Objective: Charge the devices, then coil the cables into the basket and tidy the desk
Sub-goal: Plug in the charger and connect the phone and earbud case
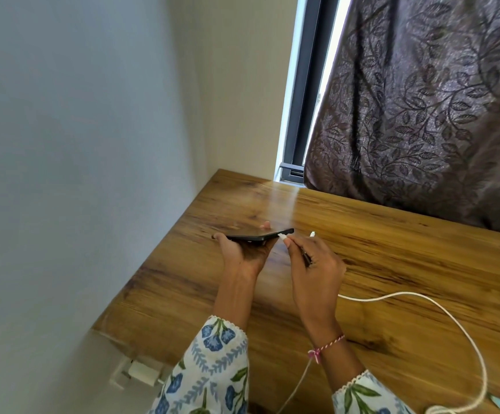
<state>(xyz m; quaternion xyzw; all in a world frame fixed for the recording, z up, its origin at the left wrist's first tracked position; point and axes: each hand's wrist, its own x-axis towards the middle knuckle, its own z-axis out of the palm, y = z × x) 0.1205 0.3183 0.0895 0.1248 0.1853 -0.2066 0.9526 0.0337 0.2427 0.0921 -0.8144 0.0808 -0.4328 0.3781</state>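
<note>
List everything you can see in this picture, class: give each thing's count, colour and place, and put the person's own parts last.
phone: one, black, held flat above the desk's left part
cable: one, white, looping over the desk's right side to the plug at the phone's end
second plug: one, white, just beyond the right hand; what it belongs to is unclear
desk: one, brown wood grain, along wall and window
charger: one, white, in the wall socket below the desk's left edge
curtain: one, purplish leaf pattern, upper right
window frame: one, dark grey, left of the curtain
wall: white, left
left hand: holds the phone from beneath
right hand: pinches the cable's plug at the phone
sleeves: two, white with blue flowers, bottom
</note>
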